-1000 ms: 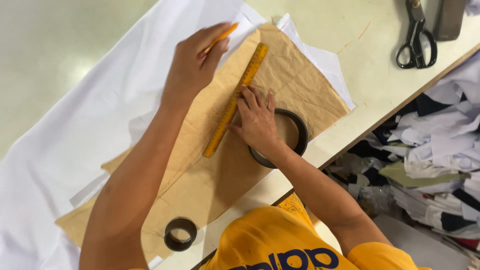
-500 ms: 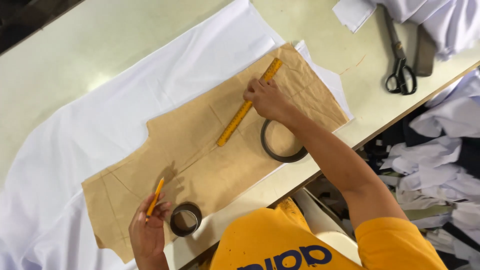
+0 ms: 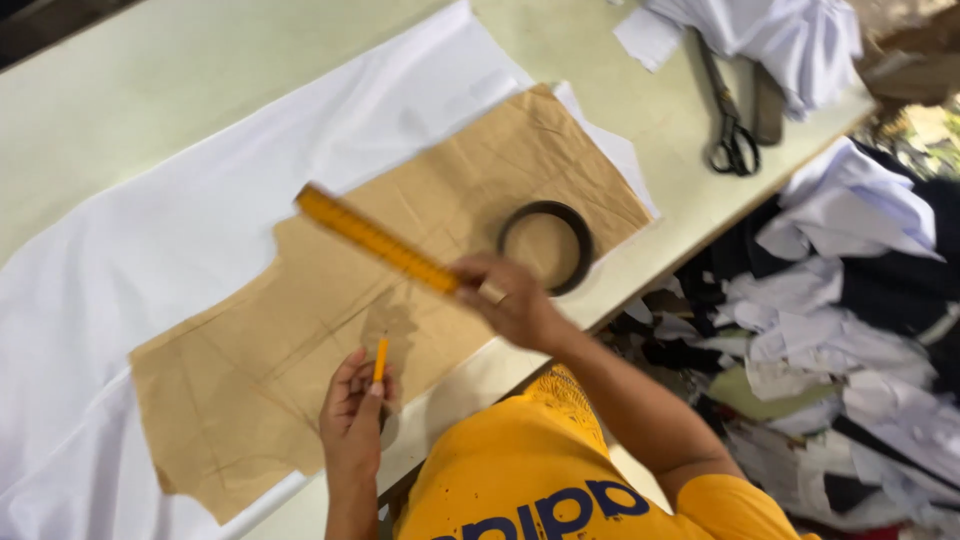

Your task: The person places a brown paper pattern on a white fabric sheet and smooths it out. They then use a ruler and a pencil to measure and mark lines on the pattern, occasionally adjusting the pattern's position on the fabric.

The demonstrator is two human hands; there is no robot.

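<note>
A brown paper pattern (image 3: 300,330) lies on white fabric (image 3: 180,210) spread over the table. My right hand (image 3: 510,300) grips one end of a yellow ruler (image 3: 375,240) and holds it lifted at a slant over the pattern. My left hand (image 3: 352,415) holds a short orange pencil (image 3: 379,358) upright near the pattern's front edge. A black ring (image 3: 546,246) rests on the paper just beyond my right hand.
Black scissors (image 3: 728,120) and a dark flat tool (image 3: 768,105) lie at the table's far right, beside crumpled white cloth (image 3: 770,30). A heap of white and dark fabric scraps (image 3: 850,330) lies below the table edge on the right.
My right hand has picked the ruler up off the pattern and swung it leftward. My left hand with the pencil has come back to the front edge, now covering the small black ring.
</note>
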